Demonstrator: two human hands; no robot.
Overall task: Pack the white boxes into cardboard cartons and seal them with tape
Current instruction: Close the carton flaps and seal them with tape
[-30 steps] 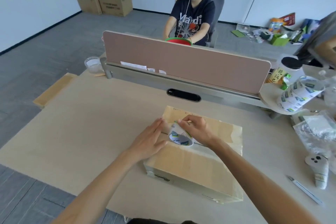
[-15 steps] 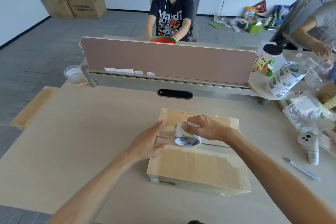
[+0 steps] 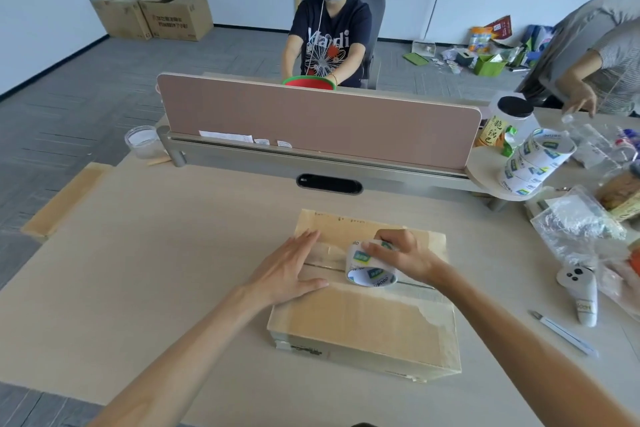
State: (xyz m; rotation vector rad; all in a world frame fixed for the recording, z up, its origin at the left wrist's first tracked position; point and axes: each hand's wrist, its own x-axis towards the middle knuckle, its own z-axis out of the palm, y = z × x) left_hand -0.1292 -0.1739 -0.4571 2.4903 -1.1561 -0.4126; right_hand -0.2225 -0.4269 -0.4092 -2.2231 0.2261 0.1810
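Sealing closed brown cardboard carton (image 3: pixel 363 319), lying flat on pale wooden counter (image 3: pixel 156 270) before person. Right hand (image 3: pixel 405 255): grip curled round white tape roll with green-blue labels (image 3: pixel 360 258), roll standing on centre seam, likely to draw strip along it. Left hand (image 3: pixel 287 270): fingers straight, holding nothing, pressing flaps at seam's left end, apparently anchoring clear tape strip (image 3: pixel 327 251) and keeping flaps shut. White boxes not visible.

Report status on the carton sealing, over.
Left hand flat on carton top. Right hand grips tape roll over the seam. Flaps closed, nothing else on carton.
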